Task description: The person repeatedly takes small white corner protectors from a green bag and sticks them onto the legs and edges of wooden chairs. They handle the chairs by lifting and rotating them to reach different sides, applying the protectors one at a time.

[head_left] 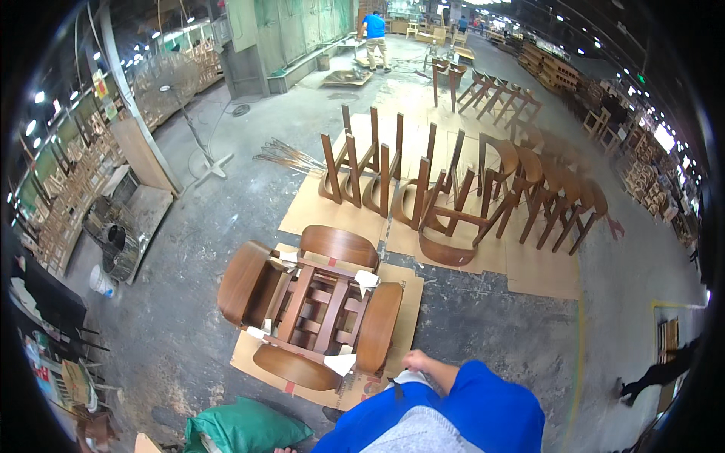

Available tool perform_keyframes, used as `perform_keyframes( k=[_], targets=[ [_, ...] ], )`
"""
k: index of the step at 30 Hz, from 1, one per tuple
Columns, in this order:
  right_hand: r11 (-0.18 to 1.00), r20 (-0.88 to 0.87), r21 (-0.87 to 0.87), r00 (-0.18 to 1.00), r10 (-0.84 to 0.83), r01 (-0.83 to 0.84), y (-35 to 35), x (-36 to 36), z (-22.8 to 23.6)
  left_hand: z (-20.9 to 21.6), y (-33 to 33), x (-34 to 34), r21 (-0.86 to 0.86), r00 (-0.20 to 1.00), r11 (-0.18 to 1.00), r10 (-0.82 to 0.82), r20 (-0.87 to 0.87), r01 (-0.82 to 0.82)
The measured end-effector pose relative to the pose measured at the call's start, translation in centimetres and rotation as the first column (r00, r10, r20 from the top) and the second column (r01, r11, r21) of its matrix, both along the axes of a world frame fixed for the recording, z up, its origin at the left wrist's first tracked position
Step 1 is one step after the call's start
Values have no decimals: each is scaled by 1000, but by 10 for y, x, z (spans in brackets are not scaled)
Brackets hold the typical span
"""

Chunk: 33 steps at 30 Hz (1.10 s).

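My right hand (418, 361) is in front of my body, fingers curled, beside white cloth (410, 377) at my waist; what they hold, if anything, is hidden. Only a few fingertips of my left hand (285, 451) show at the lower edge, beside a green sack (245, 424). Ahead of me, a bundle of brown wooden chairs (329, 317) is fitted together on a cardboard sheet (406, 332). Curved wooden panels face outward around its slatted frame. White wrapping pieces (340, 365) sit at its corners. The right hand is near the right-hand panel (380, 327), apart from it.
Beyond the bundle, rows of brown chairs (447, 249) stand legs-up on cardboard sheets (544, 275). A pedestal fan (202, 155) and a white bucket (102, 281) are at left. A person in a blue shirt (374, 29) stands far ahead; another person's dark-clothed leg (657, 377) shows at right.
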State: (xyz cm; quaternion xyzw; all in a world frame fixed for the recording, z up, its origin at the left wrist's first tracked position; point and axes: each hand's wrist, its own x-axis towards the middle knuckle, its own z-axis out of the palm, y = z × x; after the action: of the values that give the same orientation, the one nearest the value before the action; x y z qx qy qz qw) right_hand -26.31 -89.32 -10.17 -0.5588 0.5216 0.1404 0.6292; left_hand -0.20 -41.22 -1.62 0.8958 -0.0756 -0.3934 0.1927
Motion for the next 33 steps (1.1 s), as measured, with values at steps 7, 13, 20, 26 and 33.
perform_keyframes(
  k=[7,13,20,26,33],
  targets=[
    [999,324,-50,946,33,-18,-42,84,39,-2,-10,27,-72,997,995,-62,34,65],
    [982,304,-142,949,-79,127,-64,50,65,15,-85,77,-109,958,953,-272,94,281],
    [852,92,-396,938,-333,342,-8,-133,-24,41,-129,109,-145,908,897,-403,116,417],
    [915,-289,-355,908,-304,193,104,-243,-84,91,-162,106,-296,877,826,-467,114,479],
    [913,-134,-276,929,-345,300,92,-158,-51,174,-241,27,-672,644,604,-726,-242,428]
  ],
)
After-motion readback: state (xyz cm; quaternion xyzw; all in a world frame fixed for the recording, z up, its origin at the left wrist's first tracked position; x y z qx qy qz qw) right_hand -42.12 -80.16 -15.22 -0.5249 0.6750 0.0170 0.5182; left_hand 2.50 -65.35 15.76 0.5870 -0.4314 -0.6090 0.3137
